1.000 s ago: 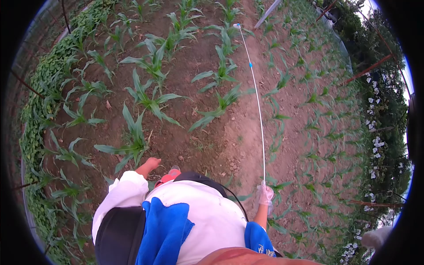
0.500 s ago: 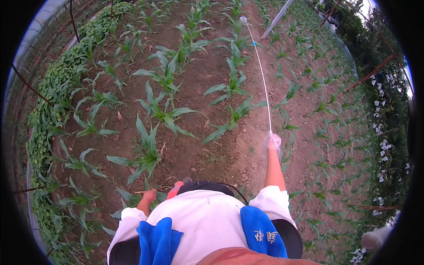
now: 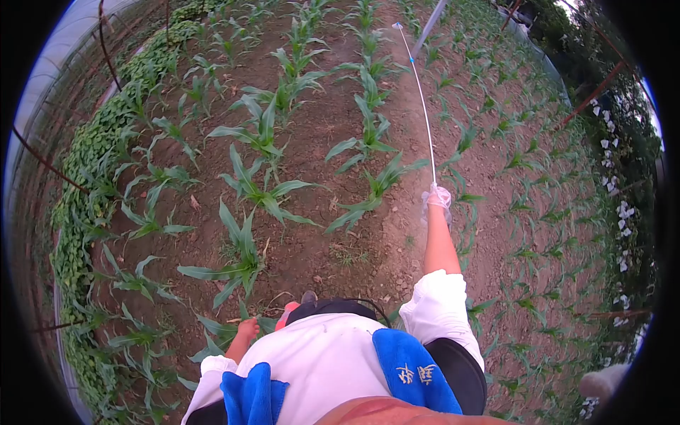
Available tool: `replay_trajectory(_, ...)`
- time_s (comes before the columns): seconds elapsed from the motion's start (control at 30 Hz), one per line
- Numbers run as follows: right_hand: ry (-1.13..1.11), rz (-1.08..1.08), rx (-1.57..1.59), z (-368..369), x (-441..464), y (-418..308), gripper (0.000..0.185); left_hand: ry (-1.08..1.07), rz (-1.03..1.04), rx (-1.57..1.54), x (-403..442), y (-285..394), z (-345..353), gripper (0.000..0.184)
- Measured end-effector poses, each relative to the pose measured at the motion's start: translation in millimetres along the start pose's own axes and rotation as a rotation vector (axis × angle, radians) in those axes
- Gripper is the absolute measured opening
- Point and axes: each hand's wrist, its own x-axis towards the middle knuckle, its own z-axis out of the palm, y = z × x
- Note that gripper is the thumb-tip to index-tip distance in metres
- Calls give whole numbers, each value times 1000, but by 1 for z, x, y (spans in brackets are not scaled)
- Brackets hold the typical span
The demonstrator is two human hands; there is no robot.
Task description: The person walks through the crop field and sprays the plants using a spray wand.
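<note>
Ahead of the right hand (image 3: 438, 199), its gripped white pole (image 3: 425, 106) extends.

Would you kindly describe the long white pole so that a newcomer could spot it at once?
Start at the white shirt and follow the right arm up to the gloved hand. The thin pole runs upward from there; its blue band sets it apart from the thicker, plain grey post nearby.

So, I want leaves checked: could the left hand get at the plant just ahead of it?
Probably yes: the left hand looks close, with at most leaves between it and the plant.
</note>
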Motion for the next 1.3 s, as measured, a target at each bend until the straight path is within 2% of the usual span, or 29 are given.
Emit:
replay_trajectory(0.03,11,6,-1,-9,4,6,24,34,-60,-20,-5,6,3,21)
replay_trajectory(0.1,66,-117,-283,-30,5,3,24,30,-50,-47,8,-3,5,22)
replay_trajectory(0.13,56,-111,-349,-39,8,-1,24,32,-38,-86,14,-10,5,22)
replay_trajectory(0.23,119,-157,-226,-45,34,16,20,-22,-30,-69,19,-17,5,22)
replay_trajectory(0.27,123,-198,-409,-50,31,2,20,-36,-35,-59,15,-14,5,21)
replay_trajectory(0.37,150,-175,-417,-46,62,6,20,-37,-41,-24,0,-4,9,20)
replay_trajectory(0.4,165,-122,-307,-43,70,6,19,-33,-42,-14,-5,-1,9,20)
replay_trajectory(0.5,203,-83,-231,-42,71,-19,23,-19,-39,12,-17,7,9,19)
replay_trajectory(0.53,202,-249,-394,-35,102,5,20,-15,-35,17,-20,9,8,19)
replay_trajectory(0.57,202,-243,-390,-29,108,9,20,-12,-31,27,-21,10,8,19)
replay_trajectory(0.63,117,-98,141,-21,118,17,15,-8,-25,42,-26,13,7,18)
replay_trajectory(0.73,93,27,334,-20,108,6,13,-4,1,103,-34,16,9,18)
replay_trajectory(0.77,91,28,336,-20,108,7,13,0,21,147,-37,18,10,18)
replay_trajectory(0.83,83,-155,-42,-20,106,11,12,10,60,221,-42,20,10,17)
replay_trajectory(0.87,79,-153,-45,-18,102,12,12,18,58,221,-43,19,10,17)
replay_trajectory(0.93,141,73,310,-13,92,14,11,16,-9,54,-28,6,6,17)
replay_trajectory(0.97,141,75,304,-16,88,19,11,14,-71,-113,-23,1,5,16)
replay_trajectory(1.03,119,-41,199,-19,83,45,11,2,-78,-94,-28,7,7,16)
replay_trajectory(1.07,172,28,444,-19,79,55,12,-9,-77,-77,-29,11,8,15)
replay_trajectory(1.1,174,25,435,-28,69,62,12,-16,-84,-78,-28,10,9,15)
replay_trajectory(1.17,124,-75,196,-49,44,76,7,-88,104,199,-16,5,7,14)
replay_trajectory(1.2,193,-174,107,-59,31,77,6,-117,200,328,-8,1,4,14)
replay_trajectory(1.23,253,-278,18,-68,18,78,5,-192,-4,45,11,-5,0,14)
replay_trajectory(1.3,206,-290,-40,-85,2,96,5,-158,-130,48,37,-14,-1,16)
